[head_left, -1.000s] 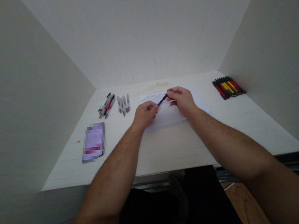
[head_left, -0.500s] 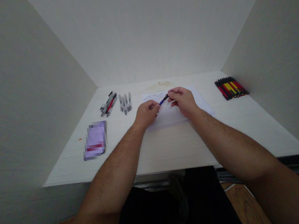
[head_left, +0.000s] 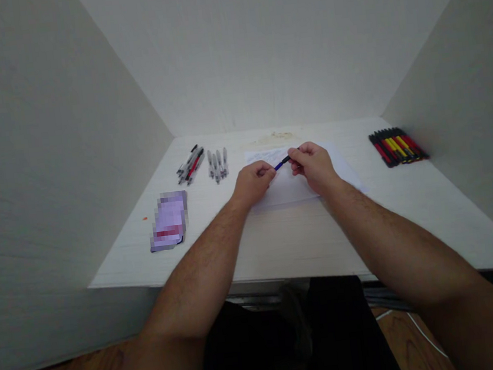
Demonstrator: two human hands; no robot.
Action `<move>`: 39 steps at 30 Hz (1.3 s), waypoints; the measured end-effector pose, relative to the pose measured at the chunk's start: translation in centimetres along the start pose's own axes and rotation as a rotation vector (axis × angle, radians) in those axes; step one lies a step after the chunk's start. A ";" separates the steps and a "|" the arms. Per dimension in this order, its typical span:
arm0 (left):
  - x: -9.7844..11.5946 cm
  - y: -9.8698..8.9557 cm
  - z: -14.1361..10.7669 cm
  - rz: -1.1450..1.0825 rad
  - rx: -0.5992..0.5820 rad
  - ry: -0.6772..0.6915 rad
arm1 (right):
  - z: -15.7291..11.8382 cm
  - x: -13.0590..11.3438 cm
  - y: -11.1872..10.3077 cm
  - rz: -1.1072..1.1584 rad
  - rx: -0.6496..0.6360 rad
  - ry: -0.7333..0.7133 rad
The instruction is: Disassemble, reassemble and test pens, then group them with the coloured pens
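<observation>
A slim pen (head_left: 282, 163), blue toward the left and black toward the right, is held between my two hands over a white paper sheet (head_left: 291, 190). The fingers of my left hand (head_left: 255, 181) pinch its blue end. My right hand (head_left: 313, 164) grips the black part, and its fingers hide the far end. Dark marks that look like writing show on the upper left of the sheet, behind the pen.
Left of the paper lie several clear pens (head_left: 218, 165) and a pile of grey pens (head_left: 191, 164) with a red one. A blurred purple item (head_left: 169, 220) lies nearer me. Black, red and yellow pens (head_left: 397, 146) are lined up by the right wall (head_left: 463, 95).
The whole view has shifted, so the table and its contents appear farther right. Both hands keep their hold on the pen, with little change in their pose.
</observation>
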State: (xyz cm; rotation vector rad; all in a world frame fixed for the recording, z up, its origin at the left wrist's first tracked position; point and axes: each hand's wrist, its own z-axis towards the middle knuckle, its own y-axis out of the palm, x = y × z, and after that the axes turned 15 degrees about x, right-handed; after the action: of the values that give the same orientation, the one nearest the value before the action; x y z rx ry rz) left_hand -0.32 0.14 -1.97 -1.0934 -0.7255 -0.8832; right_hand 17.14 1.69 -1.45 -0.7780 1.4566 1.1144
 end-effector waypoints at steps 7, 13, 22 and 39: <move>0.1 0.0 0.0 -0.011 -0.010 -0.005 | 0.0 0.1 0.0 -0.009 -0.007 -0.002; 0.3 0.0 -0.1 -0.035 -0.009 -0.030 | 0.0 0.0 -0.1 0.019 -0.031 0.012; -0.4 0.4 0.2 -0.053 -0.020 -0.050 | 0.2 -0.2 -0.4 0.066 -0.081 0.044; -0.4 0.3 0.3 -0.065 0.015 -0.021 | 0.1 0.2 -0.3 -0.008 -0.066 -0.043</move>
State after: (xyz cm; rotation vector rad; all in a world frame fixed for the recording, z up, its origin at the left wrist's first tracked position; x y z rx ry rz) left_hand -0.26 0.61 -2.37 -1.0717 -0.7873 -0.9213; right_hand 17.44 1.69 -1.70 -0.7997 1.3855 1.1714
